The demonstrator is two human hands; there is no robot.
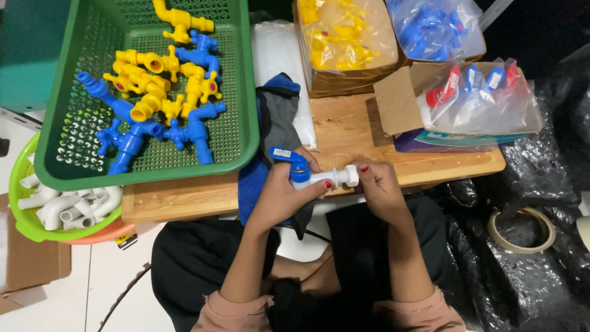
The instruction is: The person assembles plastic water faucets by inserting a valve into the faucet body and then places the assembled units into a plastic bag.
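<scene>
A white plastic tap [321,177] with a blue handle is held over the front edge of a wooden board [344,132]. My left hand [279,195] grips its body just below the blue handle. My right hand [376,184] pinches the white threaded end at the tap's right. A blue and grey cloth [276,117] lies on the board just behind my left hand.
A green basket [243,92] at the left holds several blue and yellow taps. A light green bowl [24,224] of white pipe elbows sits at the lower left. Cardboard boxes [393,101] with bagged yellow, blue and red parts stand at the back. A tape roll [521,230] lies on black plastic at the right.
</scene>
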